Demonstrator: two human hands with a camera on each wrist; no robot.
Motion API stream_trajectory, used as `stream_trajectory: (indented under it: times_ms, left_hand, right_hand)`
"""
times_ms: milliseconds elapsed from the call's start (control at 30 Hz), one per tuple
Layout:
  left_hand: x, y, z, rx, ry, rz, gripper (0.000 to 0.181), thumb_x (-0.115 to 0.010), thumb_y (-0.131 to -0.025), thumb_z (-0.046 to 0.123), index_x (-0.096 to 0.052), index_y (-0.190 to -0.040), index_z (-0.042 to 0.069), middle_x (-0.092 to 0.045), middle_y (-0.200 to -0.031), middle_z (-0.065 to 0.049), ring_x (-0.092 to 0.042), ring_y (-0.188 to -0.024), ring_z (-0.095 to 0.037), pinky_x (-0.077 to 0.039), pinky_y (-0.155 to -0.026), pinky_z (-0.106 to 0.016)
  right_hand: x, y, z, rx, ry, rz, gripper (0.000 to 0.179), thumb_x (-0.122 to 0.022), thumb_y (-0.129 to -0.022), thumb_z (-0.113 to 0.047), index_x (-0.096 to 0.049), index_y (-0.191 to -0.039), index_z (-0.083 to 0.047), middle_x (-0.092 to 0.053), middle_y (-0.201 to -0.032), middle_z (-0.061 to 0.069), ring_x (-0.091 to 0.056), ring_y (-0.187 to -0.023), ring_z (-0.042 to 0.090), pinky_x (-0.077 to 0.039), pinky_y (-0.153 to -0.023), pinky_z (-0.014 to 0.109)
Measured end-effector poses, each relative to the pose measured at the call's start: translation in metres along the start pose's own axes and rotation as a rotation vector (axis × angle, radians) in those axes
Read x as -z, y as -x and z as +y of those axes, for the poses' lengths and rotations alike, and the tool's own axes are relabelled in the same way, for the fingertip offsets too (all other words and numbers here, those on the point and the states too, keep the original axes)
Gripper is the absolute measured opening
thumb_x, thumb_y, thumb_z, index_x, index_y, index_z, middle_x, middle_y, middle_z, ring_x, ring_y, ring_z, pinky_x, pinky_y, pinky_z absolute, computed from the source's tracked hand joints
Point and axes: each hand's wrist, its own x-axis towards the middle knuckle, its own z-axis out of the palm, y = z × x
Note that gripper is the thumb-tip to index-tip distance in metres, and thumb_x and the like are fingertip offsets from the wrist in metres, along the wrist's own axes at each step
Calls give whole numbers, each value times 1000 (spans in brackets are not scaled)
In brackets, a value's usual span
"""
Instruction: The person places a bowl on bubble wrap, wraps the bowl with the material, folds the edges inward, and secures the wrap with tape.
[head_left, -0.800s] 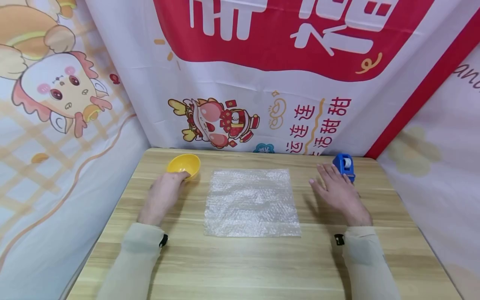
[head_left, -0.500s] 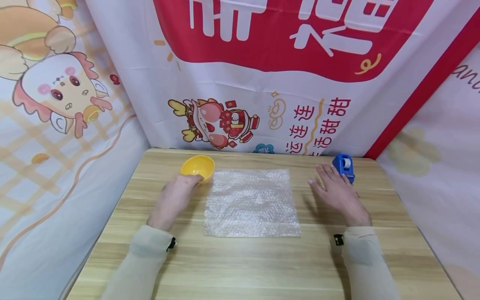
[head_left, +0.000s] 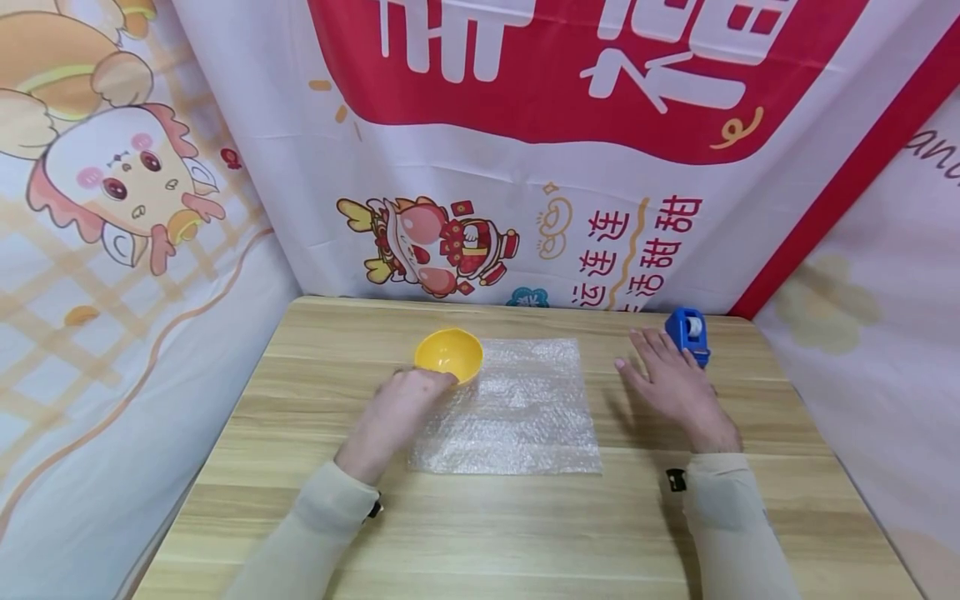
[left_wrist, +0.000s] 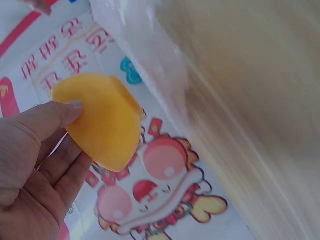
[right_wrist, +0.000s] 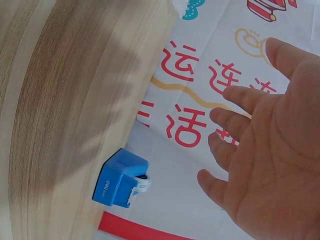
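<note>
the left hand [head_left: 397, 408] pinches the yellow bowl [head_left: 448, 353] over the bubble wrap sheet's [head_left: 517, 408] corner, not yet centred or wrapped; the right hand [head_left: 671, 385] hovers, fingers spread, beside the blue tape dispenser [head_left: 687, 331].

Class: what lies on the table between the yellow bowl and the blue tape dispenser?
In the head view, the bubble wrap and the open right hand lie between the bowl and dispenser.
</note>
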Motion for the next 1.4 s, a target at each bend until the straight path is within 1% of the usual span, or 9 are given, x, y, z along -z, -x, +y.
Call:
stream_trajectory:
  times_ms: [67, 200, 300, 567, 867, 1100, 1233, 1333, 1400]
  left_hand:
    - [-4, -1, 7, -35, -15, -2, 19, -86, -104, 3, -85, -121, 13, -87, -100, -2, -74, -80, -17, -72, -76, -34]
    - [-12, -5, 20, -110, -81, -2, 21, -89, -100, -2, -87, -116, 13, -88, -99, -1, -80, -82, -18, -74, -76, -34]
    - [-20, -8, 28, -150, -101, -6, 21, -90, -99, -3, -87, -112, 14, -87, -94, 2, -78, -79, -16, -71, -72, -33]
    - [-34, -21, 48, -216, -114, -27, 19, -90, -100, 2, -88, -112, 17, -87, -97, 4, -72, -78, -12, -70, -75, -33]
    - [-41, -33, 65, -219, -95, -74, 21, -88, -103, 2, -89, -116, 18, -86, -97, 6, -57, -75, -9, -59, -71, -24]
    - [-45, -36, 70, -192, -76, -142, 15, -89, -104, 7, -88, -116, 17, -81, -93, 7, -54, -74, -12, -53, -73, -23]
    - [-45, -36, 69, -190, -91, -156, 17, -89, -104, 8, -89, -118, 18, -84, -98, 7, -58, -74, -11, -58, -75, -23]
    - [-43, -35, 67, -196, -79, -139, 21, -90, -104, 8, -89, -122, 19, -89, -108, 5, -69, -81, -10, -68, -84, -26]
    - [-40, -35, 64, -187, -36, -119, 22, -91, -103, 10, -89, -124, 18, -90, -112, 4, -74, -86, -12, -72, -89, -31]
  right_hand:
    - [0, 0, 0, 0, 2, -1, 91, -36, -123, -68, -19, -188, -7, -16, -195, 30, -8, -183, 57, -5, -146, 84]
    - [0, -1, 0, -1, 5, -5, 91, -36, -123, -68, -19, -188, -6, -15, -195, 30, -9, -183, 58, -4, -146, 84]
    - [0, -1, -1, -5, 4, -10, 90, -36, -123, -67, -19, -188, -7, -13, -195, 31, -8, -183, 58, -4, -146, 84]
    - [-2, -1, -2, -16, -5, -26, 90, -35, -123, -68, -17, -189, -9, -11, -196, 30, -6, -183, 57, -4, -146, 84]
    - [-4, 0, -2, -2, -22, -24, 90, -36, -123, -67, -20, -188, -7, -12, -196, 29, -5, -183, 57, -5, -145, 85]
    - [-5, 0, -2, -2, -14, -17, 87, -38, -124, -64, -21, -188, -8, -14, -196, 28, -7, -183, 57, -6, -145, 85]
    - [-5, -1, -1, 3, -10, -14, 86, -39, -124, -63, -22, -188, -8, -14, -196, 29, -7, -183, 57, -7, -145, 85]
    - [-4, -1, -1, 6, -10, -15, 86, -39, -124, -63, -22, -187, -7, -15, -196, 29, -7, -183, 57, -8, -145, 85]
    - [-4, -1, -1, 7, -9, -15, 86, -38, -124, -63, -22, -187, -7, -15, -196, 29, -7, -183, 57, -9, -145, 85]
